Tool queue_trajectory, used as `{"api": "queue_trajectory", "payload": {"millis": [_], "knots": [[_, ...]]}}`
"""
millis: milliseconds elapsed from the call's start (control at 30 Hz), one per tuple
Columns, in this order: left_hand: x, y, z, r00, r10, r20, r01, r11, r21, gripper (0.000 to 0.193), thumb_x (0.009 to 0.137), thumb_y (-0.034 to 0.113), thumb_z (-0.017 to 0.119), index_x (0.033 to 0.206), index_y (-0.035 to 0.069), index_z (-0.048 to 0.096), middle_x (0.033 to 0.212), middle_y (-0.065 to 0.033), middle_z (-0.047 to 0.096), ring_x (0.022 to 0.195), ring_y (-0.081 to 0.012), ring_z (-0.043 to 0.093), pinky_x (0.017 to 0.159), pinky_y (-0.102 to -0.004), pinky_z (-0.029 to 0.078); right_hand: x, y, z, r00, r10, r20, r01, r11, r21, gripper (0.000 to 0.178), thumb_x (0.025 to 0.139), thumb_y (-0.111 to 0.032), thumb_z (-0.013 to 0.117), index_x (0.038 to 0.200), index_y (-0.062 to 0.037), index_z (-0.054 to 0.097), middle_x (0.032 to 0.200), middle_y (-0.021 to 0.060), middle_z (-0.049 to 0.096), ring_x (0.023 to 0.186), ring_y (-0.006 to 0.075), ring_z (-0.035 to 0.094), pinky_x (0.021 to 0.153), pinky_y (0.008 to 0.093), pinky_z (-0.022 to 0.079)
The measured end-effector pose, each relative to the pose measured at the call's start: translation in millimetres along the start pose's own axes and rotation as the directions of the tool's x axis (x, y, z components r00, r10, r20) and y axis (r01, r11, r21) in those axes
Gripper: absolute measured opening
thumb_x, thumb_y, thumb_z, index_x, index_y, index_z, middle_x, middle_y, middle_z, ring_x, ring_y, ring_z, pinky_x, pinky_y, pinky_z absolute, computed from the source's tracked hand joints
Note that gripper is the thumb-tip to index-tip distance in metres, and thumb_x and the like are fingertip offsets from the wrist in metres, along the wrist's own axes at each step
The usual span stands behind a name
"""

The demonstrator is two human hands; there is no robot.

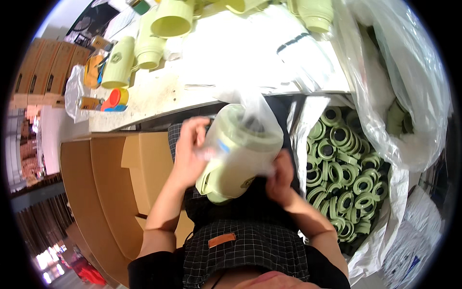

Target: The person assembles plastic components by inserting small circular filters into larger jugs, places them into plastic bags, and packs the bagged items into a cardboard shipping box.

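A pale green jug [236, 173] with a side handle is in front of me, tilted, its upper part inside a clear plastic bag [262, 115]. My left hand [188, 151] is at the jug's left side, fingers bent and thumb tip blurred against the bag. On the other side, my right hand [281, 180] has its fingers curled at the bag's edge, partly smeared by motion. The bag's loose end rises above the jug toward the table. The jug's far side is hidden by the bag's haze.
An open cardboard box [106, 192] stands at my left. To my right, a white sack [385, 241] holds several green ring-shaped parts [344, 176]. More pale green jugs [119, 62] stand on the white table [149, 106], near an orange tape dispenser [115, 98]. Clear plastic [423, 96] hangs at upper right.
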State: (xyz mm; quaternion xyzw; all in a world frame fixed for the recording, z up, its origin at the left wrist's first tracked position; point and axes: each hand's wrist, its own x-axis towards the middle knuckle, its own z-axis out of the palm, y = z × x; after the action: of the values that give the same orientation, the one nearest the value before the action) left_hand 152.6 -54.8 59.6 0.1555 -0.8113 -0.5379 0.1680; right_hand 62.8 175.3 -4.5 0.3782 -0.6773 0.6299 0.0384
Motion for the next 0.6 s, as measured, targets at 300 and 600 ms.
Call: {"api": "queue_trajectory", "payload": {"millis": [300,600], "knots": [[-160,-8,-39,0.744,0.083,-0.663,0.281,0.862,0.423,0.047,0.097,0.021,0.059,0.136,-0.002,0.047,0.128,-0.0195,0.056,0.118,-0.0315,0.057,0.103,-0.0439,0.043,-15,-77,73,0.406,0.237,0.882,-0.345,0.934,-0.092,0.057,0.086,-0.016,0.074,0.133,-0.0012,0.043,0.12,0.0211,0.058,0.106,0.0388,0.063,0.09,0.0444,0.052],[-353,-12,-222,0.645,-0.606,-0.466,0.517,-0.102,0.85,0.046,0.078,0.012,0.058,0.12,0.027,0.071,0.09,-0.0105,0.064,0.086,-0.0296,0.066,0.07,-0.0451,0.054,-17,-79,136,0.194,-0.011,0.981,-0.528,0.841,0.114,0.051,0.089,-0.006,0.071,0.134,-0.0053,0.047,0.116,0.0111,0.065,0.101,0.0195,0.068,0.087,0.0326,0.054]]}}
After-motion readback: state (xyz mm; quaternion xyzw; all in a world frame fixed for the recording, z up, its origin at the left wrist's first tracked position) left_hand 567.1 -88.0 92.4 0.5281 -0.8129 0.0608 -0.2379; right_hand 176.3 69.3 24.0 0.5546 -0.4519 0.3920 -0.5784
